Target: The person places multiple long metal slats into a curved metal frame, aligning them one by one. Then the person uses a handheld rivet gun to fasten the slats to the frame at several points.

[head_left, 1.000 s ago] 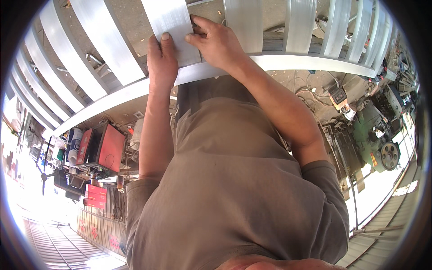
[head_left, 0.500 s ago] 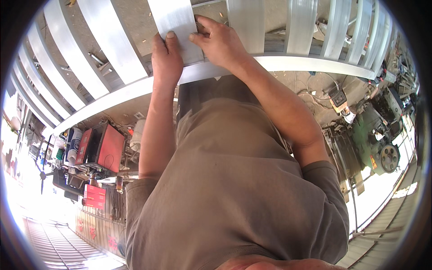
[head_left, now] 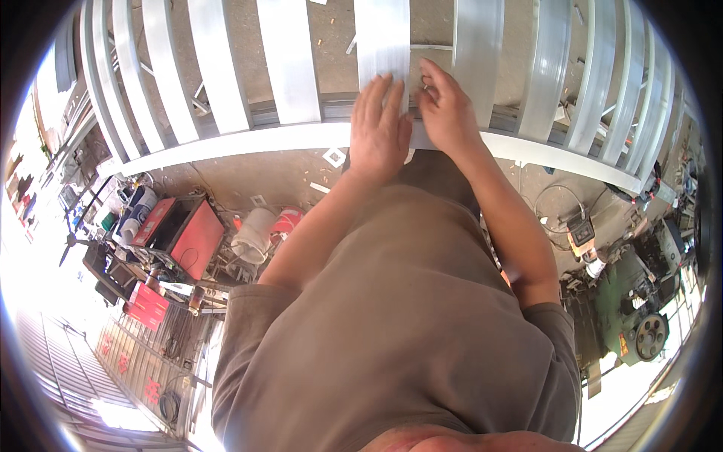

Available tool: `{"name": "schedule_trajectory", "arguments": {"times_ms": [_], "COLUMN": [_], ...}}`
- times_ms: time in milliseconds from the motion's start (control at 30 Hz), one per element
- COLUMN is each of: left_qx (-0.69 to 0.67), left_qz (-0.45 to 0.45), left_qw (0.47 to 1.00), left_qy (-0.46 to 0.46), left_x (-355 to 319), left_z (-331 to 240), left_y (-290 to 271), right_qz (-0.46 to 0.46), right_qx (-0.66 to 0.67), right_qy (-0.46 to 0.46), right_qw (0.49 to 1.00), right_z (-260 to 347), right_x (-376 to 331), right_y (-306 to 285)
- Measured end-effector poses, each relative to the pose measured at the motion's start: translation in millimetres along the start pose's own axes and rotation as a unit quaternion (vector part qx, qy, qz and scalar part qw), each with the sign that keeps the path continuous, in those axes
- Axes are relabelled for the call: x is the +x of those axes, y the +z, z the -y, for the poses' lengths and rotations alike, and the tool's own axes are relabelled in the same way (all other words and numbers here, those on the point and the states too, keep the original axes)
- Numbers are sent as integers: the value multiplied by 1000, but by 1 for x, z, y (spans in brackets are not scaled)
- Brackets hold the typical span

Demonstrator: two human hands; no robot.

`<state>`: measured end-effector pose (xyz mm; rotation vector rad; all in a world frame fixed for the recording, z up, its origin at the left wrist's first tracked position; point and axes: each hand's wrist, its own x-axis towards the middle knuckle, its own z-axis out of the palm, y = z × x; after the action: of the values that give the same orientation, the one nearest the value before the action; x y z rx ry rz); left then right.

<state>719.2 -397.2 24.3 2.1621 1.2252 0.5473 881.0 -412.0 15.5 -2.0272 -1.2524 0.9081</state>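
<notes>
A white metal frame with flat slats lies in front of me, its long near rail (head_left: 248, 139) curving across the view. My left hand (head_left: 376, 128) rests over the near end of one slat (head_left: 384, 38), fingers stretched out and slightly blurred. At that slat's right edge is my right hand (head_left: 449, 113), its fingers half bent and apart, with nothing visible between them. Whether its fingertips touch the edge is hard to tell. A duller, greyish slat (head_left: 478, 45) lies just right of this hand.
Left of me stand a red metal box (head_left: 199, 241), a whitish bucket (head_left: 254, 233) and a red bucket (head_left: 287, 220). To the right are an orange power tool (head_left: 581, 233) and a green machine with a wheel (head_left: 649, 337). Scraps litter the floor beneath the frame.
The view has shifted, so the frame sits further right in it. My left hand went from holding the slat's left edge to lying flat over it. My right hand's grip on the right edge has loosened.
</notes>
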Motion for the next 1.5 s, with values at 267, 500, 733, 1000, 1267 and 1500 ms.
{"name": "schedule_trajectory", "arguments": {"times_ms": [267, 500, 733, 1000, 1267, 1500], "left_qx": [-4, 44, 27, 84, 170, 101], "left_qz": [71, 53, 87, 69, 41, 105], "left_qw": [997, 997, 995, 990, 983, 978], "left_qy": [-24, -13, -40, 94, 49, -149], "left_x": [-59, -66, -72, -89, -116, -185], "left_z": [8, 23, 30, 53, 26, -25], "left_y": [-47, -64, -66, -43, -20, 44], "right_qz": [-14, 60, 90, 223, 137, -91], "right_qx": [78, 38, -183, -321, -136, -22], "right_qy": [117, 194, 141, 273, 372, 374], "right_qw": [990, 978, 969, 879, 908, 923], "right_z": [-14, -26, -178, -311, -289, -386], "right_x": [-53, -110, -228, -354, -362, -462], "right_y": [-50, -51, -5, 28, 12, 1]}}
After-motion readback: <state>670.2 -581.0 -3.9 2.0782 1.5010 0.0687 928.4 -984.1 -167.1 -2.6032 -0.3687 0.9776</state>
